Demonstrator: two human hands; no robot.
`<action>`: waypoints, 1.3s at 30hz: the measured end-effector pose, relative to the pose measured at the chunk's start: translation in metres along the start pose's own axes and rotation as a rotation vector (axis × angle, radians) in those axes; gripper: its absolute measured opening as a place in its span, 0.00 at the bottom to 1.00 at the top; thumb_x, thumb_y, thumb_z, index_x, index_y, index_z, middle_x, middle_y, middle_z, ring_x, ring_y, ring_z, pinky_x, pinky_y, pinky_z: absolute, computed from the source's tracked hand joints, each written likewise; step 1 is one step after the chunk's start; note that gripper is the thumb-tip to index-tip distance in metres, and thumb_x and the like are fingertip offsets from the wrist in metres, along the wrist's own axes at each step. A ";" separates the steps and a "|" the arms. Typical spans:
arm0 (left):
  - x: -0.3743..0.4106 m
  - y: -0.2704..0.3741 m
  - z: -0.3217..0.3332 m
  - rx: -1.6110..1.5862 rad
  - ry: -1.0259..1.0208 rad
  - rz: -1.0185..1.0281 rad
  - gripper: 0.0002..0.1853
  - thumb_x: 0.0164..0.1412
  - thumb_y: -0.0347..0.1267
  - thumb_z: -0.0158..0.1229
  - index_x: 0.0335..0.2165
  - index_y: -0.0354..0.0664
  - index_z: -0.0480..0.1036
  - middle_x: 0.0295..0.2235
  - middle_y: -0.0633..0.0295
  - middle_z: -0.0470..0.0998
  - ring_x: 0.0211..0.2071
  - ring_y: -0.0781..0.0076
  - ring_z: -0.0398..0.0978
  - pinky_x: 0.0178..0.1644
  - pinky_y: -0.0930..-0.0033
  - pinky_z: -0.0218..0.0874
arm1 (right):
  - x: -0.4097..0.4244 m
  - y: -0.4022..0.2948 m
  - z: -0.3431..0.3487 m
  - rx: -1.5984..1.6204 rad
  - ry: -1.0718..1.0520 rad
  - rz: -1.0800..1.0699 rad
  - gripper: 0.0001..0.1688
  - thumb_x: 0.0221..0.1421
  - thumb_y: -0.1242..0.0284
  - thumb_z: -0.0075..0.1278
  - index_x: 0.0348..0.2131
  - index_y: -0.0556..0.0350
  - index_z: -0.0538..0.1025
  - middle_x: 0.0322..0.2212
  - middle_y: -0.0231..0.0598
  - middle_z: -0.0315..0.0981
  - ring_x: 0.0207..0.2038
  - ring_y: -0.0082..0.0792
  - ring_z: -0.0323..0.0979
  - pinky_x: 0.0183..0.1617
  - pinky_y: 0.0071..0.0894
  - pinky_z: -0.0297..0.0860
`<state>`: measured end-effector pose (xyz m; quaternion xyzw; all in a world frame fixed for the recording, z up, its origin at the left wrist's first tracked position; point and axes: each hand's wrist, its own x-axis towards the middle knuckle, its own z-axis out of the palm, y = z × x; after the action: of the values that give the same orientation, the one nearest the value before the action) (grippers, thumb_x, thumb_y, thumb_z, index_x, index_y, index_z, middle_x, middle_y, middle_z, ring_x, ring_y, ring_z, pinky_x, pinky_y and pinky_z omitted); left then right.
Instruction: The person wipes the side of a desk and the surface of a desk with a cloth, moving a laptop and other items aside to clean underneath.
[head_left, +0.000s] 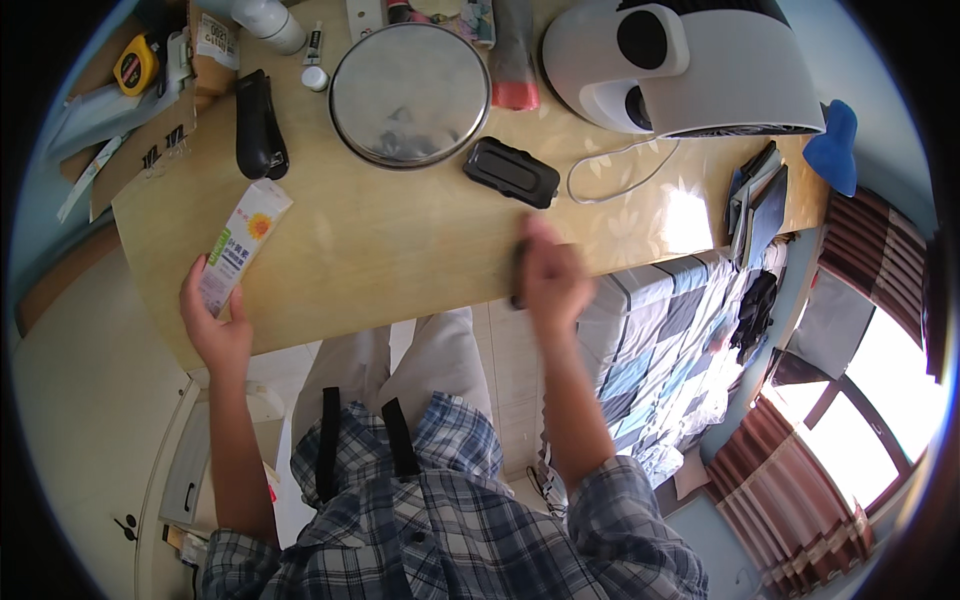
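Observation:
My left hand (217, 322) grips the lower end of a slim white carton (246, 238) printed with a yellow flower and bearing writing. It tilts up and to the right over the desk's left part. My right hand (553, 277), blurred, is curled into a fist above the desk's front edge. Along its left side shows a dark object (517, 277), seemingly held; blur hides what it is. Just beyond that hand lies a black oblong case (511, 172). A black stapler (260, 127) rests past the carton's far end.
A round metal tin (409, 94) stands at the back middle of the wooden desk (360, 255). Back right is a white appliance (697, 75) with a thin cable (622, 154). Notebooks (759, 199) stand at the right edge. A cardboard box (150, 142) holds a yellow tape measure (136, 64).

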<state>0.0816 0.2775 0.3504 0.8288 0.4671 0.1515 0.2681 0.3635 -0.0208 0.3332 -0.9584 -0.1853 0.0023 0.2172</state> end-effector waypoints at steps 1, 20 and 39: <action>0.001 0.008 -0.003 0.082 0.048 0.079 0.30 0.51 0.19 0.64 0.54 0.36 0.67 0.50 0.52 0.71 0.51 0.52 0.70 0.52 0.58 0.64 | 0.021 0.026 -0.009 -0.090 0.023 0.098 0.04 0.53 0.70 0.58 0.28 0.46 0.83 0.21 0.34 0.76 0.23 0.35 0.76 0.26 0.35 0.69; -0.013 0.057 0.081 -0.230 -0.279 0.409 0.12 0.57 0.30 0.60 0.20 0.44 0.67 0.14 0.62 0.68 0.14 0.60 0.67 0.18 0.62 0.56 | 0.013 0.029 0.003 -0.254 0.026 0.097 0.09 0.52 0.71 0.58 0.36 0.48 0.82 0.35 0.34 0.81 0.29 0.37 0.79 0.32 0.34 0.74; -0.019 0.061 0.089 -0.058 -0.175 0.544 0.09 0.57 0.35 0.57 0.22 0.46 0.70 0.16 0.63 0.71 0.16 0.59 0.71 0.19 0.58 0.59 | -0.033 -0.079 0.046 0.036 0.170 -0.224 0.10 0.46 0.76 0.58 0.33 0.48 0.80 0.34 0.33 0.80 0.33 0.37 0.78 0.36 0.34 0.75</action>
<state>0.1589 0.2089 0.3140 0.9257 0.1981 0.1591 0.2802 0.3011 0.0531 0.3226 -0.9245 -0.2719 -0.0996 0.2481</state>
